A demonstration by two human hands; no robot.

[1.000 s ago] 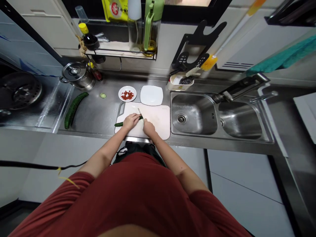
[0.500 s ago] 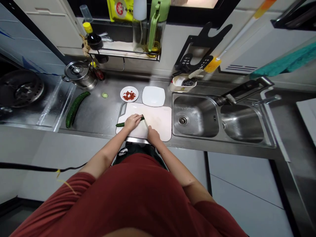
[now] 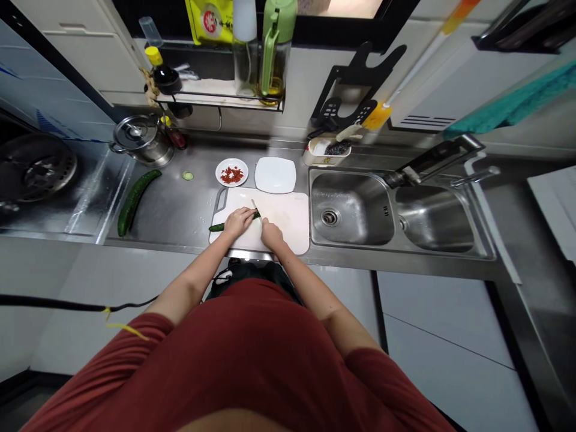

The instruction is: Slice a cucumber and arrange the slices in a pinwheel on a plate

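A green cucumber (image 3: 216, 227) lies across the white cutting board (image 3: 288, 231). My left hand (image 3: 239, 222) is closed over its middle, fingers pressed on it near the right end. In my right hand (image 3: 272, 234) is a knife (image 3: 257, 209), its handle wrapped by my fingers. The blade points up and left, at the cucumber's right end. Whether the edge is in the flesh is too small to tell. Behind the board stand a white plate with chopped red pieces (image 3: 231, 174) and a square white dish (image 3: 275, 174).
A second cucumber (image 3: 135, 201) and a small pale green slice (image 3: 187, 175) lie on the steel counter to the left. A lidded pot (image 3: 143, 141) stands behind them. The double sink (image 3: 351, 210) is right of the board. A shelf with bottles (image 3: 270, 66) hangs above.
My right hand has moved up and slightly left with the knife, whose blade now reaches farther past the cucumber. My left hand still presses the cucumber. The whole view has shifted slightly.
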